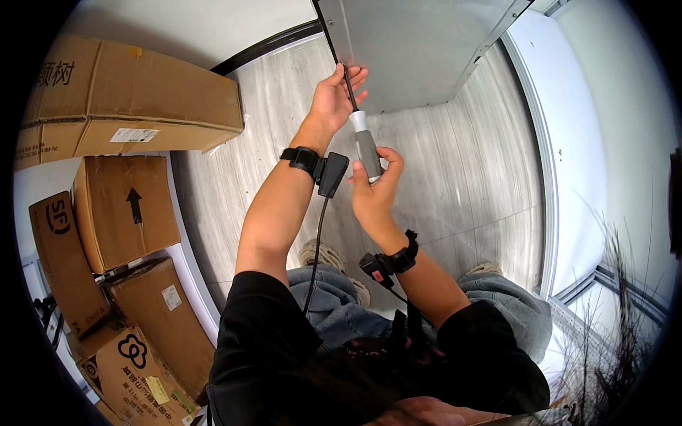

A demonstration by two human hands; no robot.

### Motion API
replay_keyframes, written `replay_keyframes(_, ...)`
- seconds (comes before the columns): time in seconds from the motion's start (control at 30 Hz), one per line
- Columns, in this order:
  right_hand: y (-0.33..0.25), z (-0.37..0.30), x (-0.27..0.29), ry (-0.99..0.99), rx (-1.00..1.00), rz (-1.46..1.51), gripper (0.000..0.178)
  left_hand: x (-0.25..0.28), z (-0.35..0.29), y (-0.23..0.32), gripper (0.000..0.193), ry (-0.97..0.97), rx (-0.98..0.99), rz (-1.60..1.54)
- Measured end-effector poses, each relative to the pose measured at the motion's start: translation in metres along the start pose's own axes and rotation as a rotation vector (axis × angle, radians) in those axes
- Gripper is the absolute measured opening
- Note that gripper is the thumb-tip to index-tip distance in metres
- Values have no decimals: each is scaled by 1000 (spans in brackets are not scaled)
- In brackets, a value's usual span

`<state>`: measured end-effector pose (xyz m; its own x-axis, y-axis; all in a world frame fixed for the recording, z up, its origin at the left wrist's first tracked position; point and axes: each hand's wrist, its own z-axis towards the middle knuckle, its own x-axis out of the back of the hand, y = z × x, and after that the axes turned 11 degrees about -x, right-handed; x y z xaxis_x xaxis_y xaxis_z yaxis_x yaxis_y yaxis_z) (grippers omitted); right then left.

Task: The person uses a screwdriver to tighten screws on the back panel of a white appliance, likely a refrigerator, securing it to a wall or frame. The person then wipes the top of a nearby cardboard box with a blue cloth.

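Note:
A screwdriver with a grey and white handle and a long dark shaft points up and away from me. Its handle sits in the closed fingers of my right hand. Farther along, my left hand is at the shaft, thumb and forefinger pinching it near the far end while the other fingers stay loosely spread. The shaft end lies by the left edge of a grey metal panel; my left fingers and the panel edge hide where the tip touches.
Brown cardboard boxes are stacked along the left, with a long carton at the far left. A white sill runs along the right. Below me is a grey wood-look floor. Cables hang from straps on both wrists.

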<state>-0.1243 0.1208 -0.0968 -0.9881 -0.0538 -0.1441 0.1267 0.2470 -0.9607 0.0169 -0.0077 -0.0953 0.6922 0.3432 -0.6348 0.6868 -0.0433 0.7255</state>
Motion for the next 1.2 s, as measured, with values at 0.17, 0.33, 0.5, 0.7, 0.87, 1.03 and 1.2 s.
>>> replay_keyframes(0.17,-12,4,-1,-28,-167,247,40,0,0,0,35,-5,4,1)
replay_keyframes(0.33,-14,3,-2,-14,-72,114,38,0,-1,1,35,-5,6,-7)
replay_keyframes(0.5,-25,3,5,-130,-310,285,41,2,1,1,36,-12,-1,1)
replay_keyframes(0.7,-22,8,2,-39,-284,262,37,0,1,0,36,-6,3,-9)
replay_keyframes(0.87,-33,11,11,-113,-467,372,34,2,1,0,35,-3,-5,-7)
replay_keyframes(1.03,-30,10,3,14,-294,174,32,1,0,0,35,-6,-18,6)
replay_keyframes(1.2,-36,11,10,-144,-505,276,32,-1,-1,1,38,-17,-13,67)
